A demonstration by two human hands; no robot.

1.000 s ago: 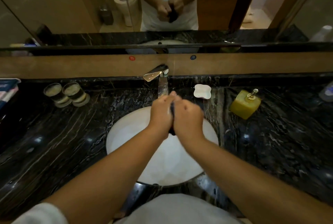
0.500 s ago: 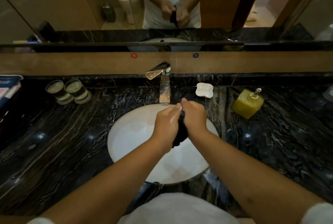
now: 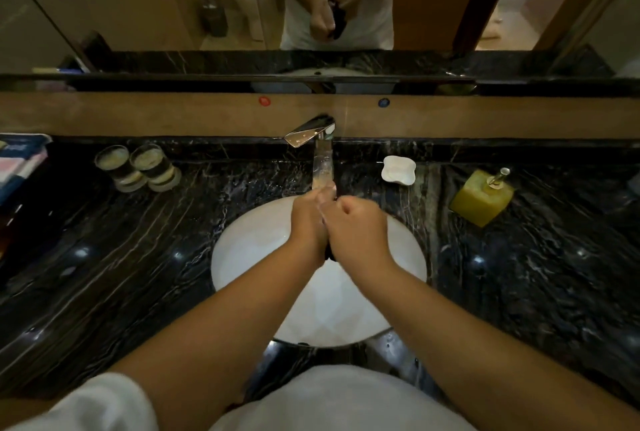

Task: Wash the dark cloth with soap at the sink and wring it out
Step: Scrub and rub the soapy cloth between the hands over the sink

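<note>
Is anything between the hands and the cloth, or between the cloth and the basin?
Nothing visible. The left hand and right hand both grip the dark cloth, which hangs directly over the white basin below the faucet.

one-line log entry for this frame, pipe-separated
stage: scrubbing/wringing over sink | left hand: grips dark cloth | right hand: grips cloth | faucet: water state unclear | soap dispenser: untouched

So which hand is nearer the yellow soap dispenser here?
Right. The right hand is over the basin on the side toward the soap dispenser; the left hand is beyond it, pressed against it around the dark cloth.
</note>
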